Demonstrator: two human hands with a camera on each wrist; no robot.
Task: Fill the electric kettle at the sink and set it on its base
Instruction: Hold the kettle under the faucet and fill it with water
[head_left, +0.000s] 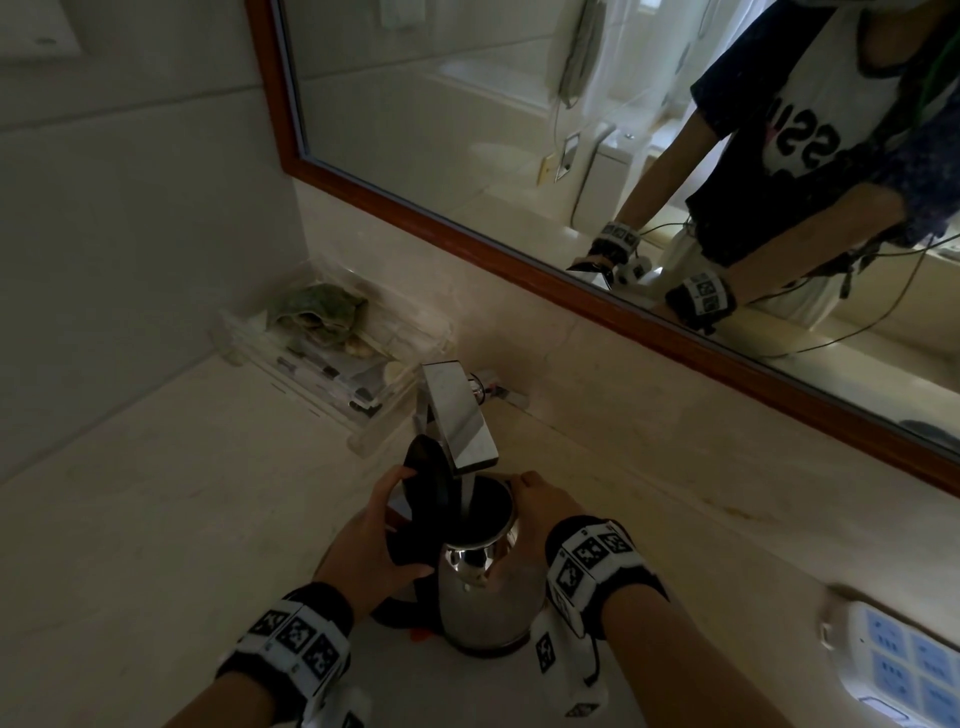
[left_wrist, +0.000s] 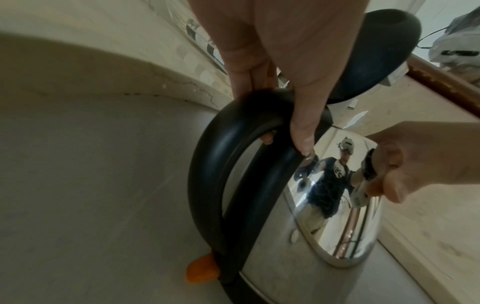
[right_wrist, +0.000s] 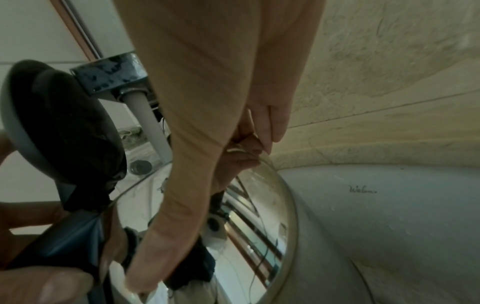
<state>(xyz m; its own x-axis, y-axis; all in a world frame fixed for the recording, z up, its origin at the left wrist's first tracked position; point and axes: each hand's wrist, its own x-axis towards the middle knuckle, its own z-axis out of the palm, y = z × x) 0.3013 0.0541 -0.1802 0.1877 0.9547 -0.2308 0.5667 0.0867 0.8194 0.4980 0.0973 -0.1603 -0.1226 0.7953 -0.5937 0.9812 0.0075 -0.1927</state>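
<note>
- Kettle (head_left: 485, 597), steel-bodied, stands upright in the sink basin (left_wrist: 103, 185) directly under the chrome faucet (head_left: 457, 415), its black lid (head_left: 426, 483) tipped open to the left.
- We see a pale stream (right_wrist: 153, 127) running from the faucet down into the open mouth of the kettle.
- Our left hand (head_left: 371, 540) is wrapped around the black handle (left_wrist: 221, 164), fingers curled through the loop and thumb laid along the top.
- Our right hand (head_left: 545, 504) rests against the kettle's far side near the rim, fingers bent onto the polished steel; it steadies rather than encircles the body.
- An orange switch (left_wrist: 201, 271) shows at the foot of the handle.
- We also see a clear tray (head_left: 332, 374) of toiletries on the counter behind the faucet, a wood-framed mirror (head_left: 571, 156) above, and a white power strip (head_left: 904, 670) at the right.
</note>
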